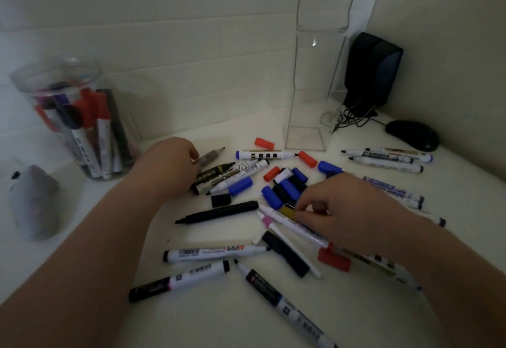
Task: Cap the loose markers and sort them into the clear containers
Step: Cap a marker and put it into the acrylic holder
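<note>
At the upper right of the frame a black speaker [372, 71] stands upright in the corner where the two pale walls meet, with a tangle of thin black cables [353, 117] bunched at its foot. Just to the lower right of it, a black computer mouse [412, 135] lies on the white desktop [191, 320], close to the right-hand wall. At the left edge, a soft grey rounded object [34, 199], too blurred to identify, rests on the desktop below the panelled back wall [191, 32].
</note>
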Available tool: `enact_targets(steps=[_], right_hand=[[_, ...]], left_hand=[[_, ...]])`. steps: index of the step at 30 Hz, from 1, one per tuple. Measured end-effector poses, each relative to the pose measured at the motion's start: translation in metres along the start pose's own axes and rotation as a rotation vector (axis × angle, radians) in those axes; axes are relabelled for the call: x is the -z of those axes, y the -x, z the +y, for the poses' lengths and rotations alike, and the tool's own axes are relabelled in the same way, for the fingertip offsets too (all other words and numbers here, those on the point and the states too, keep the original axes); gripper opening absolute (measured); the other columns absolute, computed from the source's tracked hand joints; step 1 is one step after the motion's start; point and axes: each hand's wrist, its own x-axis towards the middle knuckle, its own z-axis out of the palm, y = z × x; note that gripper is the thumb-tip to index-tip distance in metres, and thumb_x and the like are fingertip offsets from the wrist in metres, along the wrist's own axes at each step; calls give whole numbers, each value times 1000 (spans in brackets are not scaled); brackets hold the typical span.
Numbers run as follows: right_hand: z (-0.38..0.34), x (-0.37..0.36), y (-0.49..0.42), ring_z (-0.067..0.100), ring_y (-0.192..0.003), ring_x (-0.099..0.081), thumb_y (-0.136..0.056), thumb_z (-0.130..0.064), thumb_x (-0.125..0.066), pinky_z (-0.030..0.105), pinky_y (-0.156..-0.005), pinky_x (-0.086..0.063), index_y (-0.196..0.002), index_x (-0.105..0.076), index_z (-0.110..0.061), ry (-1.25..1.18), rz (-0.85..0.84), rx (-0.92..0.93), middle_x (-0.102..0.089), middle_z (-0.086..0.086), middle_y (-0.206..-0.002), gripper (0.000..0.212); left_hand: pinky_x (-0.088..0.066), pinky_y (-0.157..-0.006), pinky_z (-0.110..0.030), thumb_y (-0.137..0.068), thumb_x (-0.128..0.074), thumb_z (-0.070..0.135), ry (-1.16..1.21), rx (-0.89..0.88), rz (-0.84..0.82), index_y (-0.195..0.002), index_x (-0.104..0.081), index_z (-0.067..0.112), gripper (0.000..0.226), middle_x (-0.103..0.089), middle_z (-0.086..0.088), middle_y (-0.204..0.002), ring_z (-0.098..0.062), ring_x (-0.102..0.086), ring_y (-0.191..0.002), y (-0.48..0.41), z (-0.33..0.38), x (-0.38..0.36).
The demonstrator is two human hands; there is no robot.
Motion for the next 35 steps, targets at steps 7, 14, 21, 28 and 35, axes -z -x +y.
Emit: enact_targets(steps=[7, 14, 21, 28, 35], right_hand=[[-13, -5, -10, 1, -75, -60, -95, -53, -54, 22, -74, -52, -105, -67, -38, 70, -25, -83, -64, -16, -85, 23], [-11, 1, -8, 2, -59, -55, -87, -31, -70, 16, -57, -47, -86, -64, -29, -135, 101, -138, -60, -7, -67, 7], [16, 21, 9, 16, -45, -54, -71, -14, -75, 22, -37, -42, -83, -66, -6, -1092, 395, -151, -68, 14, -66, 17], [18, 7, 7, 19, -40, -44, -82, -7, -72, 21, -38, -39, -87, -68, -6, -1280, 280, 142, -57, 11, -59, 7], [11, 6, 11, 27, -56, -65, -79, -3, -76, 30, -45, -53, -94, -68, -3, -1218, 177, 190, -69, 23, -81, 17]], left_hand=[[-47, -85, -35, -100, -55, 20, 168, -47, 116, -132, -58, 18, 33, -54, -8, -122, -23, -57, -94, 3, -1, 8], [-39, -60, -20, -98, -53, 38, 355, -358, 78, -107, -47, 41, 11, -52, 15, -92, -6, -55, -73, 64, 21, 31], [-36, -77, -8, -84, -36, 74, 312, -543, 70, -122, -62, 45, 54, -60, 30, -103, 8, -50, -87, 71, 35, 18], [-37, -76, -7, -90, -43, 65, 294, -656, 154, -118, -67, 40, 45, -70, 22, -104, 8, -49, -88, 75, 39, 11], [-41, -78, -10, -92, -45, 62, 314, -709, 182, -122, -67, 38, 45, -70, 21, -110, 7, -54, -94, 74, 39, 5]])
